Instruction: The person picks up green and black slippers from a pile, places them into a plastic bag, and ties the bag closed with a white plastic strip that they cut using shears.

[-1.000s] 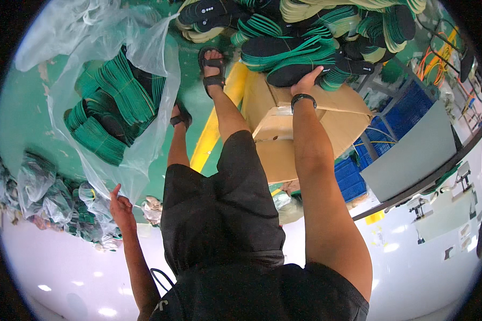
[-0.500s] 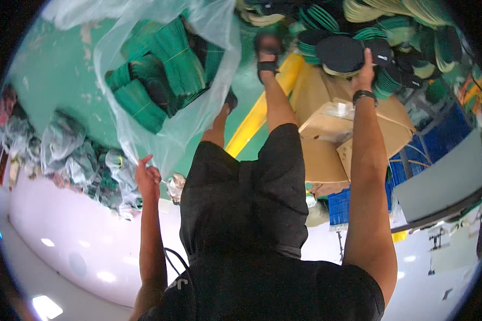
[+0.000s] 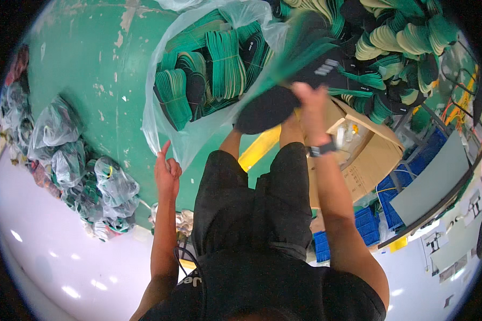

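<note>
My right hand (image 3: pixel 311 104), smeared by motion, grips a bundle of insoles (image 3: pixel 269 111) with a black face and a blurred green edge. The bundle is in the air beside the right rim of a clear plastic bag (image 3: pixel 190 142). Several banded stacks of green and black insoles (image 3: pixel 225 64) stand inside the bag. My left hand (image 3: pixel 167 170) pinches the bag's near rim, its index finger stretched out and the other fingers curled in.
A big pile of insoles (image 3: pixel 391 40) lies at the far right, above an open cardboard box (image 3: pixel 372 163). Blue crates (image 3: pixel 359 232) stand beside the box. Filled plastic bags (image 3: pixel 56 128) line the left wall. A yellow strip (image 3: pixel 260 147) runs between my legs on the green floor (image 3: pixel 99 69).
My right hand has swung left from the pile toward the bag, carrying the insoles. My left hand stays at the bag's rim. The view has shifted.
</note>
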Available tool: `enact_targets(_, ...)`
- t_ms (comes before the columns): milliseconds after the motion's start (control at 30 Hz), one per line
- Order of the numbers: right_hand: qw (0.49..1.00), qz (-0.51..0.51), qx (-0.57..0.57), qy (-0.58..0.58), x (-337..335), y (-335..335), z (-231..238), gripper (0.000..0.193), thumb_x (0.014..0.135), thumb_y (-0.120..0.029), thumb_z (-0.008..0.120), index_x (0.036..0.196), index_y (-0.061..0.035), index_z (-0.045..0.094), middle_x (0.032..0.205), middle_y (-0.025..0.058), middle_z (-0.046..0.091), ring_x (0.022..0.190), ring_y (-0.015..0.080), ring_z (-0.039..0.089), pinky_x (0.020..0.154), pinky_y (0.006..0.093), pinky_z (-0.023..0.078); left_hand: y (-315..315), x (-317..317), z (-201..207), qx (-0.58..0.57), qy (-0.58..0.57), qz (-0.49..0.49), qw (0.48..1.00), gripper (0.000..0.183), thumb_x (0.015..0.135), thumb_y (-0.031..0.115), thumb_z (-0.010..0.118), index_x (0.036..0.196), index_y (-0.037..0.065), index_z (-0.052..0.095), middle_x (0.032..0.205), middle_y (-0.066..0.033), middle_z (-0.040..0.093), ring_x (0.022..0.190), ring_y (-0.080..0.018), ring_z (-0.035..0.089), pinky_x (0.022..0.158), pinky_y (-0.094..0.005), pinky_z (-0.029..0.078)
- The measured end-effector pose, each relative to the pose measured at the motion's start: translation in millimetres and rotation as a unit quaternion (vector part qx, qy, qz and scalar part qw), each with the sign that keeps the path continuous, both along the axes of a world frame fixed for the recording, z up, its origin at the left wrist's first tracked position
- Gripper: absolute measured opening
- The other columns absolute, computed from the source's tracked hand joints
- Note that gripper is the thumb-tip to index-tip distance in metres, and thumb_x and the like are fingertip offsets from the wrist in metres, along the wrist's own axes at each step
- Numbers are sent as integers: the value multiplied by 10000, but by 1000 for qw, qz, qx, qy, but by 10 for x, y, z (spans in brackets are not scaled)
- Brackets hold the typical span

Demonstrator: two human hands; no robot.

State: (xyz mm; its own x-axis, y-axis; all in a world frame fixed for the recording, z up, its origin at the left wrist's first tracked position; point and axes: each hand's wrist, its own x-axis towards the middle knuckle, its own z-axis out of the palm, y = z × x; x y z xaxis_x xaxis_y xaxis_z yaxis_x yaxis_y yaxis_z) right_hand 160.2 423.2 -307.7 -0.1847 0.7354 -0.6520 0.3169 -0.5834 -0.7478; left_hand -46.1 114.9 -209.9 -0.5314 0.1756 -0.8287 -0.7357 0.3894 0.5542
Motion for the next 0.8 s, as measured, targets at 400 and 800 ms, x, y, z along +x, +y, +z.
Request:
enact_targets(400, 976, 140, 130, 108, -394, -1416, -392, 378, 819, -177, 643, 1147, -47, 507, 1059, 124, 565, 910, 226, 585, 810, 332, 473, -406, -95, -29, -14, 23, 38, 999, 494, 988, 395, 344, 1216, -16, 494, 472, 41, 290, 405, -47, 226, 403, -210, 203)
enact_targets(800, 901, -298, -90, -302, 1824, 791, -2523, 680, 710, -427, 736, 1077, 112, 542, 1100, 179, 595, 975, 271, 567, 855, 361, 431, -107, 212, -308, -206, 12, -32, 978, 333, 944, 265, 488, 1141, 10, 572, 543, 53, 307, 457, -29, 274, 419, -187, 201)
